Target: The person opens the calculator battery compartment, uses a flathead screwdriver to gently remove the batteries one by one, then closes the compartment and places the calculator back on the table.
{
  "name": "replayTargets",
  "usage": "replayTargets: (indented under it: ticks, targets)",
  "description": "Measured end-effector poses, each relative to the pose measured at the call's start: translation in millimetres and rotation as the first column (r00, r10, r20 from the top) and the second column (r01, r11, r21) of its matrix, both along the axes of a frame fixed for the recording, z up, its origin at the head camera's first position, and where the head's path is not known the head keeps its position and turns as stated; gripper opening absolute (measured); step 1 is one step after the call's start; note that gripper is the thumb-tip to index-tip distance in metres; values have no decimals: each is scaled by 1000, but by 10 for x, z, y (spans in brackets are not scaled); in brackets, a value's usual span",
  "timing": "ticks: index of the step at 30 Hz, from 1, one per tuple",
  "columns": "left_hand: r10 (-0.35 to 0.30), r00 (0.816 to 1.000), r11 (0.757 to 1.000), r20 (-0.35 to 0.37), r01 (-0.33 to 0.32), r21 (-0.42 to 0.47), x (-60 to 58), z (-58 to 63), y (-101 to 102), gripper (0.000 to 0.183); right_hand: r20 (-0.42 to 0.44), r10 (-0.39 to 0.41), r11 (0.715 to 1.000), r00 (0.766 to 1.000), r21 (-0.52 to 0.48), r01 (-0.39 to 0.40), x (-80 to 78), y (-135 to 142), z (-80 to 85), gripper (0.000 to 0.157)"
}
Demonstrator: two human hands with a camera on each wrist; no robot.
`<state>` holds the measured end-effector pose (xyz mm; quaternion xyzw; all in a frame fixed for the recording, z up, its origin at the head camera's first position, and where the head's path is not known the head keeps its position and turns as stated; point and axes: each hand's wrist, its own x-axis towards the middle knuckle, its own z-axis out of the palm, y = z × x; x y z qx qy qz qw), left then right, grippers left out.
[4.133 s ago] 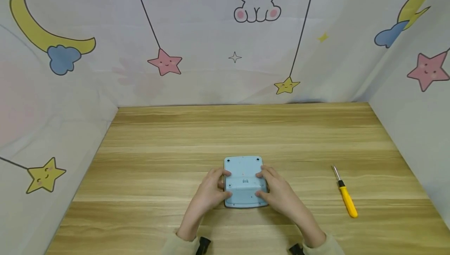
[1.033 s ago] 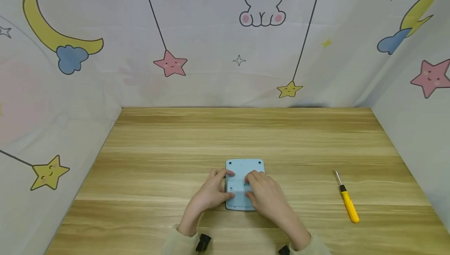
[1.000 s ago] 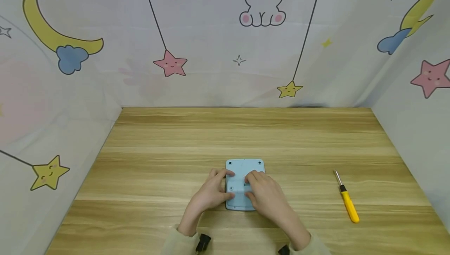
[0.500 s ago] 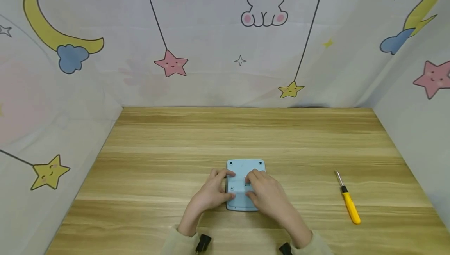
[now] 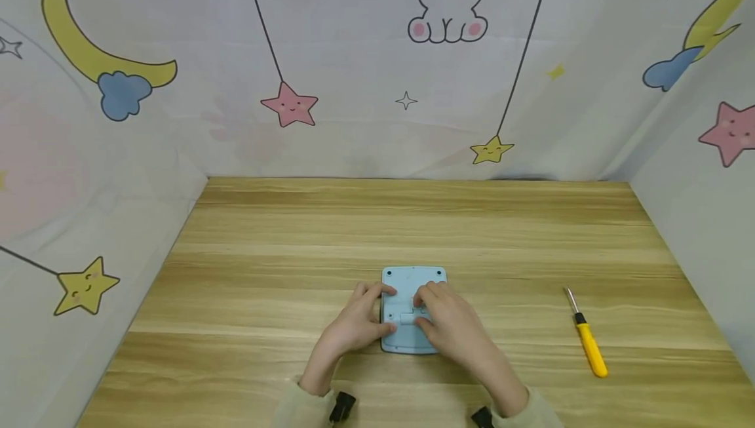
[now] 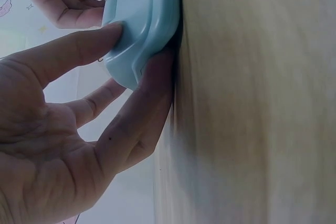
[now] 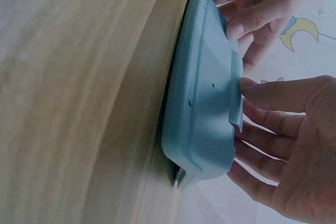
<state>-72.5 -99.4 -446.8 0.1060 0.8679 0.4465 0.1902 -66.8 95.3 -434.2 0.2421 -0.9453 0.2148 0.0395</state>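
A light blue calculator [image 5: 413, 278] lies face down on the table, its back with small screw holes upward. My left hand [image 5: 352, 324] grips its left edge; in the left wrist view, the thumb rests on the back of the calculator [image 6: 139, 11] and another finger reaches under the rim. My right hand [image 5: 453, 322] pinches the battery cover [image 5: 406, 318] between thumb and fingers at the middle of the back. The right wrist view shows the battery cover [image 7: 236, 92] tilted up from the body, with the thumb against it. The battery compartment is hidden.
A screwdriver [image 5: 591, 348] with a yellow handle lies to the right, its tip pointing away. The wooden table [image 5: 295, 231] is bordered at the back and sides by a white cartoon-print cloth [image 5: 354, 146].
My right hand has moved from the calculator's right edge to the middle of its back. In the last half second the battery cover has lifted. The left hand keeps its grip.
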Motion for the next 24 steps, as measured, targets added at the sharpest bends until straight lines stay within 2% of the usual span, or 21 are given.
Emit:
replayTargets:
  ticks: [6, 16, 24]
  targets:
    - [-1, 1000, 1000, -2, 1, -3, 0, -5, -1, 50, -49, -12, 1000, 999, -14, 11, 2, -2, -13, 26]
    - [-3, 1000, 1000, -11, 2, -17, -8, -8, 4, 51, -1, -41, 999, 999, -17, 41, 25, -11, 6, 24]
    - [-3, 1000, 1000, -5, 3, -9, -2, 0, 3, 50, -22, -26, 1000, 999, 4, 26, 40, -7, -1, 18]
